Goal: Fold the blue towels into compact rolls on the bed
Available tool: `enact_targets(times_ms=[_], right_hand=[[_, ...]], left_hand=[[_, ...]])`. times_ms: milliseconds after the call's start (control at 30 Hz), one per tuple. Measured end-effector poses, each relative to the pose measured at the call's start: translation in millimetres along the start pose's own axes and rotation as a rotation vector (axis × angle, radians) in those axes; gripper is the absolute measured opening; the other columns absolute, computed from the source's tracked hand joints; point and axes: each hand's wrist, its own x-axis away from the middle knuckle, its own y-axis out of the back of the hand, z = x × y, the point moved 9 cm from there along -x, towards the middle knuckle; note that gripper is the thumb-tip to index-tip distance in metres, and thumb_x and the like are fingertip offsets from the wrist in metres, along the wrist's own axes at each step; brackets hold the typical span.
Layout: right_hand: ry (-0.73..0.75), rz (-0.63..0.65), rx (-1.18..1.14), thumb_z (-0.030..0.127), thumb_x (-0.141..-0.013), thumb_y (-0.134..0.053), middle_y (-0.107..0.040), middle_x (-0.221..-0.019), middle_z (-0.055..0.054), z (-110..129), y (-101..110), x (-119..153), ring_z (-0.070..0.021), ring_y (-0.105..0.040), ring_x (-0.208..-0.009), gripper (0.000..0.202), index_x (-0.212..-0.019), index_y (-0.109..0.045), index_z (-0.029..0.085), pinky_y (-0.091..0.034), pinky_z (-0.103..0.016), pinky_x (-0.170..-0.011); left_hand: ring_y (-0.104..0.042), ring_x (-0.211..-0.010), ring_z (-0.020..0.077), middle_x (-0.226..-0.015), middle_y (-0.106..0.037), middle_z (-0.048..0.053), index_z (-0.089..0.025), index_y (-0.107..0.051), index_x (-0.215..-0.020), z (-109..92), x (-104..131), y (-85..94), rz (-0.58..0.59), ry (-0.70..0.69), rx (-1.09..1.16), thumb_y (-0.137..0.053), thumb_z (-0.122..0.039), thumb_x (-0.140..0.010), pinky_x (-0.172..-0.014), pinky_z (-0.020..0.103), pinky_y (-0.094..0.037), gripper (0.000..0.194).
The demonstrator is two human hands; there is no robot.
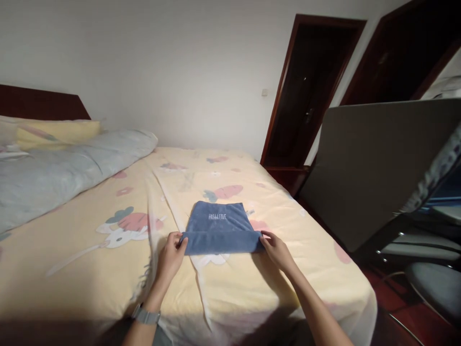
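Note:
A blue towel (pixel 221 242) lies on the bed, its near part folded over into a flat band. White lettering shows on its far part, and a small tag sticks out at the right side. My left hand (pixel 173 253) pinches the left end of the folded band between thumb and fingers. At the opposite end, my right hand (pixel 275 247) grips the band's right corner. A watch (pixel 146 315) is on my left wrist.
The bed (pixel 230 170) has a yellow sheet with carrot and rabbit prints. A rolled grey-blue quilt (pixel 72 163) and a yellow pillow (pixel 59 134) lie at the left. To the right stand a large grey panel (pixel 378 163), a stool (pixel 437 288) and a dark door (pixel 313 96).

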Motion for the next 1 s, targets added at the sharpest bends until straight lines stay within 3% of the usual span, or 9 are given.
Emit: enact_targets(times_ms=[133, 233, 333, 467, 600, 767, 867, 933, 1000], right_hand=[[-0.094, -0.052, -0.105, 0.032, -0.084, -0.060, -0.073, -0.107, -0.011, -7.8, -0.2, -7.2, -0.0257, -0.069, -0.102, 0.024, -0.101, -0.068, 0.017, -0.053, -0.031, -0.082], [-0.148, -0.046, -0.165, 0.036, -0.084, -0.061, -0.074, -0.091, -0.009, -11.1, -7.0, -12.2, -0.0224, -0.070, -0.078, 0.024, -0.098, -0.065, 0.017, -0.052, -0.027, -0.060], [-0.186, -0.036, -0.229, 0.039, -0.085, -0.059, -0.066, -0.067, -0.003, -11.6, -15.5, -15.9, -0.0167, -0.061, -0.052, 0.024, -0.095, -0.060, 0.018, -0.042, -0.024, -0.044], [-0.176, -0.045, -0.308, 0.032, -0.082, -0.062, -0.059, -0.060, 0.003, -4.7, -16.9, -16.3, -0.0120, -0.052, -0.045, 0.019, -0.093, -0.055, 0.019, -0.038, -0.021, -0.043], [-0.117, -0.045, -0.349, 0.033, -0.078, -0.066, -0.059, -0.062, 0.003, 5.3, -0.4, -4.4, -0.0112, -0.053, -0.048, 0.024, -0.092, -0.053, 0.020, -0.038, -0.019, -0.044], [-0.119, 0.113, -0.219, 0.037, -0.079, -0.065, -0.052, -0.054, 0.008, -1.5, 13.7, 27.1, -0.0093, -0.042, -0.038, 0.025, -0.092, -0.051, 0.021, -0.028, -0.020, -0.039], [-0.142, 0.228, -0.023, 0.035, -0.079, -0.065, -0.059, -0.058, 0.005, -18.6, 13.8, 45.4, -0.0112, -0.049, -0.044, 0.021, -0.090, -0.054, 0.021, -0.033, -0.021, -0.043], [-0.082, 0.227, 0.070, 0.035, -0.079, -0.066, -0.067, -0.068, 0.000, -22.3, 17.2, 50.4, -0.0150, -0.060, -0.057, 0.019, -0.088, -0.058, 0.021, -0.041, -0.023, -0.052], [-0.007, 0.156, 0.137, 0.041, -0.080, -0.065, -0.072, -0.080, -0.004, -18.9, 24.2, 48.0, -0.0201, -0.067, -0.072, 0.021, -0.086, -0.063, 0.021, -0.046, -0.027, -0.063]], left_hand=[[-0.070, -0.084, 0.0252, -0.084, -0.072, 0.006, -0.020, -0.061, -0.089, 10.5, -10.1, -5.0, -0.043, 0.112, 0.283, -0.078, -0.056, -0.062, -0.069, 0.031, -0.053, 0.048], [-0.070, -0.085, 0.0240, -0.086, -0.072, 0.006, -0.018, -0.063, -0.088, 7.6, -10.2, -6.7, -0.012, 0.161, 0.376, -0.079, -0.052, -0.060, -0.068, 0.029, -0.053, 0.047], [-0.069, -0.085, 0.0229, -0.089, -0.074, 0.005, -0.019, -0.066, -0.087, -0.9, -3.9, -7.4, 0.069, 0.204, 0.468, -0.079, -0.049, -0.063, -0.067, 0.028, -0.052, 0.041], [-0.069, -0.087, 0.0226, -0.093, -0.074, 0.006, -0.019, -0.068, -0.086, -18.5, 3.5, -11.9, 0.215, 0.221, 0.560, -0.081, -0.043, -0.064, -0.068, 0.027, -0.052, 0.035], [-0.067, -0.084, 0.0196, -0.087, -0.072, 0.004, -0.018, -0.065, -0.080, -30.2, 8.5, -15.4, 0.286, 0.216, 0.607, -0.082, -0.035, -0.059, -0.075, 0.026, -0.052, 0.031], [-0.061, -0.065, 0.0144, -0.069, -0.064, -0.003, -0.020, -0.061, -0.077, -16.0, 36.0, -5.4, 0.264, 0.241, 0.533, -0.076, -0.026, -0.055, -0.057, 0.021, -0.045, 0.027], [-0.055, -0.051, 0.0125, -0.070, -0.064, -0.003, -0.022, -0.060, -0.080, -0.8, 56.3, 2.8, 0.267, 0.227, 0.372, -0.072, -0.024, -0.056, -0.046, 0.022, -0.038, 0.027], [-0.060, -0.055, 0.0153, -0.081, -0.068, 0.000, -0.024, -0.061, -0.084, 0.1, 58.4, 7.7, 0.245, 0.117, 0.187, -0.068, -0.030, -0.061, -0.050, 0.025, -0.045, 0.025], [-0.069, -0.070, 0.0209, -0.089, -0.072, 0.005, -0.024, -0.060, -0.088, -4.4, 49.1, 7.9, 0.208, 0.001, 0.031, -0.065, -0.038, -0.069, -0.064, 0.030, -0.052, 0.024]])
